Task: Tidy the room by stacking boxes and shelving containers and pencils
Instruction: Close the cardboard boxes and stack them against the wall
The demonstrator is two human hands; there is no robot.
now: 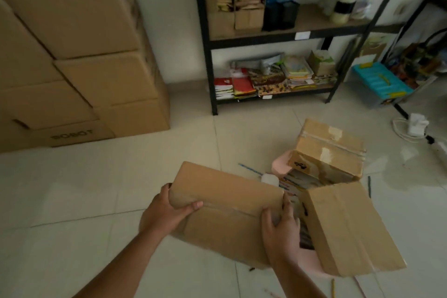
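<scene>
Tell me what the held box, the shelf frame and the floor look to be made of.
Held box: matte brown cardboard, apparently corrugated; creased flaps and a glossy tape strip show.
Shelf frame: probably black-painted metal, judging by its thin, straight uprights.
Floor: pale glazed tile, likely ceramic; grout lines and soft reflections show.

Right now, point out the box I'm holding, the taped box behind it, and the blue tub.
held box [225,191]: head view, top panel.
taped box [331,150]: head view, taped top.
blue tub [379,81]: head view, lid.

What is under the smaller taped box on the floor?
The taped box rests on a pink container with colourful items inside; what lies deeper is covered.
</scene>
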